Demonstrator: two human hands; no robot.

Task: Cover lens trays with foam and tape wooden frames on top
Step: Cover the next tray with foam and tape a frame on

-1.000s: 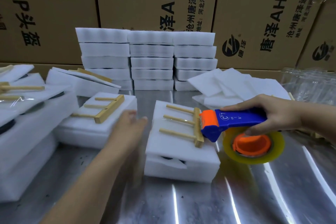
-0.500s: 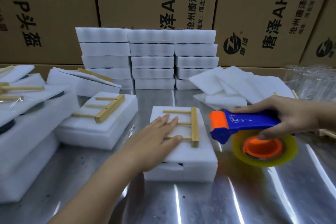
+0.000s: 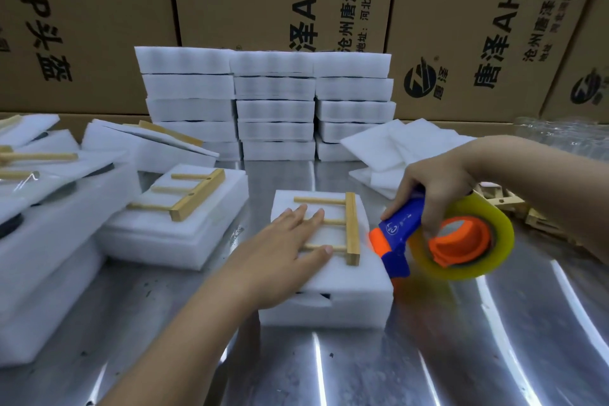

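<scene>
Left hand [image 3: 280, 250], fingers flat and straight, pins the wooden frame [image 3: 352, 231] on the foam-covered tray [image 3: 329, 306] at mid-table. The right hand [image 3: 435, 188], clamped on the tape dispenser [image 3: 405, 234], has tipped its nose down to the tray's right edge. Taping looks imminent; foam stacks [image 3: 273, 109] wait behind.

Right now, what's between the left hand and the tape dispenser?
The thick bar of the wooden frame, plus a strip of the foam-covered tray beneath it, separates the left hand from the tape dispenser. Head view.
</scene>
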